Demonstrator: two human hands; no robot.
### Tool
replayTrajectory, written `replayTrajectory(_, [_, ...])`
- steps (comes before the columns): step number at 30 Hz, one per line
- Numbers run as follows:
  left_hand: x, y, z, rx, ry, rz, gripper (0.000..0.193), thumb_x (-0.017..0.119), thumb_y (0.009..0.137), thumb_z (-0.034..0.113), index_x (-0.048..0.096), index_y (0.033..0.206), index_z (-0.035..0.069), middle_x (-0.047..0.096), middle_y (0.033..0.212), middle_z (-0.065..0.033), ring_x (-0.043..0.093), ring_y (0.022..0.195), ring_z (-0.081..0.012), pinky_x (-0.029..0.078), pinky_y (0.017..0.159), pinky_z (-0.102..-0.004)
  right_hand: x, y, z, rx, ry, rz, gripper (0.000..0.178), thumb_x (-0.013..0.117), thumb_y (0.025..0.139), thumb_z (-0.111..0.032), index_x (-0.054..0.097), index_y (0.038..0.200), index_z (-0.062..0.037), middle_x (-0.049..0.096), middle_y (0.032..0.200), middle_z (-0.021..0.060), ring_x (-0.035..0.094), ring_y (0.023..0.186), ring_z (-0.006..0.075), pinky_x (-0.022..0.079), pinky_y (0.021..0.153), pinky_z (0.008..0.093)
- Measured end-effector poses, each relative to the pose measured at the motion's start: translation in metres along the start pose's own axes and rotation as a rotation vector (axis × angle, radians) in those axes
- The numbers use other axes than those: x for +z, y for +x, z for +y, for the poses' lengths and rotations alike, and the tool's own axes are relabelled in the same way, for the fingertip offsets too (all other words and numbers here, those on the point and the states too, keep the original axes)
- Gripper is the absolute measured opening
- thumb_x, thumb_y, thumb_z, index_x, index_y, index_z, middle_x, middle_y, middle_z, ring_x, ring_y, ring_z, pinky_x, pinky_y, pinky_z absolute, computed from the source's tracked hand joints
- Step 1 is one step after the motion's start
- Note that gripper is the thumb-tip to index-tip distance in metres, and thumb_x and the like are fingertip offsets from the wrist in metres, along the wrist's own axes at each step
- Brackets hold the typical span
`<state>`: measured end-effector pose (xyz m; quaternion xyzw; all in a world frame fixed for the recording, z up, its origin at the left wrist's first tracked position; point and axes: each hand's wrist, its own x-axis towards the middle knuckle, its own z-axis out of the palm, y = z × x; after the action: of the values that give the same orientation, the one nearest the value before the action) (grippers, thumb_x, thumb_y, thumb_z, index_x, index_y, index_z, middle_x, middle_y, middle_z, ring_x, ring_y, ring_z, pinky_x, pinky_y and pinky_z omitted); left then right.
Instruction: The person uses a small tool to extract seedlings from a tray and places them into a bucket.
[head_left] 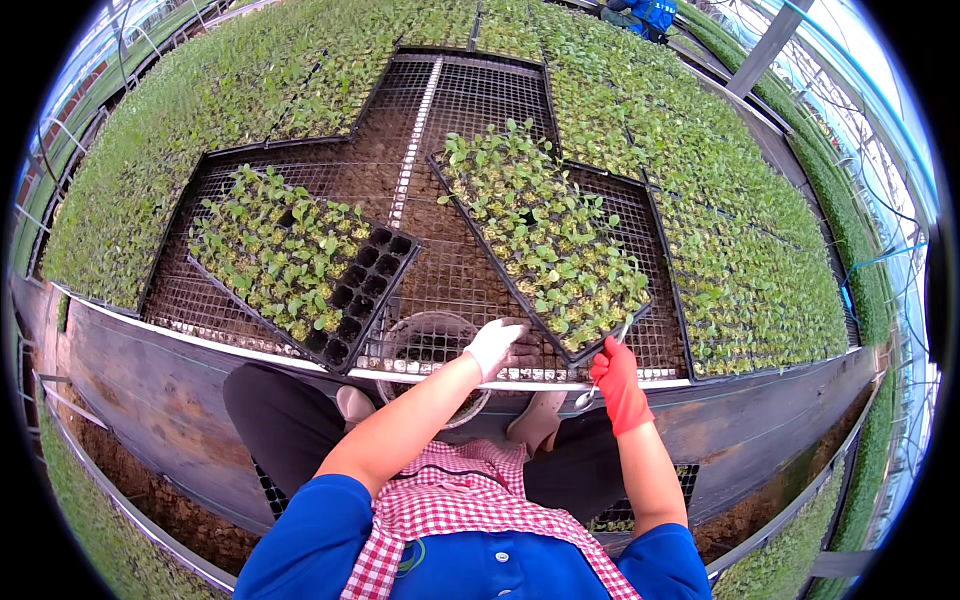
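My left hand (503,348), in a white glove with greyish fingers, is over the bench's front edge with its fingers stretched out and nothing visible in them. It is beside the near corner of the right-hand seedling tray (545,240), a black cell tray of leafy seedlings lying at a slant. In a red rubber glove, my right hand (620,385) is closed around a small spoon (584,401). Its bowl points down and its handle tip rises by the tray's near right corner. Left of them is another slanted seedling tray (280,255), with several bare cells along its right side.
Both trays rest on a wire mesh bench (455,130) with a pale front rail. A round tub (470,412) sits at the front edge, between my knees. Dense seedling trays (740,270) surround the bench area. At the far top, another person (645,15) in blue is partly visible.
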<state>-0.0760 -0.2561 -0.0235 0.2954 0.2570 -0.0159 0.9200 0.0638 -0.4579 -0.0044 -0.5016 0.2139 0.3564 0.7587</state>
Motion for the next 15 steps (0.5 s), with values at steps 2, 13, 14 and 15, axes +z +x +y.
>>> replayTrajectory(2, [-0.014, -0.002, 0.004, 0.031, 0.000, -0.049, 0.041, 0.055, 0.092, 0.015, 0.041, 0.126, -0.002, 0.057, 0.110, -0.0233, 0.063, 0.092, -0.0335, 0.056, 0.082, -0.0431, -0.012, 0.018, -0.016, 0.008, 0.034, 0.063, 0.013, 0.043, 0.098, -0.021, 0.047, 0.088, -0.0131, 0.046, 0.068, -0.0005, 0.038, 0.049, 0.0097, 0.026, 0.036, 0.0215])
replayTrajectory(13, [-0.099, -0.062, 0.055, 0.349, -0.478, 0.325, 0.038, 0.053, 0.090, 0.010, 0.043, 0.125, -0.001, 0.049, 0.120, -0.0221, 0.058, 0.099, -0.0316, 0.053, 0.084, -0.0426, -0.038, -0.007, -0.061, -0.273, 0.032, 0.050, 0.046, 0.032, 0.099, -0.043, 0.053, 0.128, -0.0138, 0.058, 0.123, 0.0047, 0.058, 0.090, 0.0159, 0.049, 0.061, 0.0261])
replayTrajectory(14, [-0.098, -0.069, 0.055, 0.360, -0.484, 0.324, 0.038, 0.053, 0.090, 0.010, 0.043, 0.125, -0.001, 0.049, 0.120, -0.0221, 0.058, 0.099, -0.0316, 0.053, 0.084, -0.0426, -0.019, -0.030, -0.059, -0.284, 0.027, 0.053, 0.050, 0.029, 0.099, -0.047, 0.052, 0.129, -0.0138, 0.058, 0.124, 0.0052, 0.059, 0.098, 0.0175, 0.050, 0.065, 0.0280])
replayTrajectory(15, [-0.098, -0.073, 0.053, 0.349, -0.311, 0.317, 0.039, 0.053, 0.090, 0.010, 0.043, 0.126, -0.001, 0.052, 0.115, -0.0198, 0.060, 0.093, -0.0304, 0.055, 0.080, -0.0405, -0.017, -0.039, -0.054, -0.320, -0.027, -0.019, 0.055, 0.026, 0.099, -0.051, 0.052, 0.129, -0.0129, 0.060, 0.119, 0.0067, 0.062, 0.093, 0.0179, 0.050, 0.066, 0.0302])
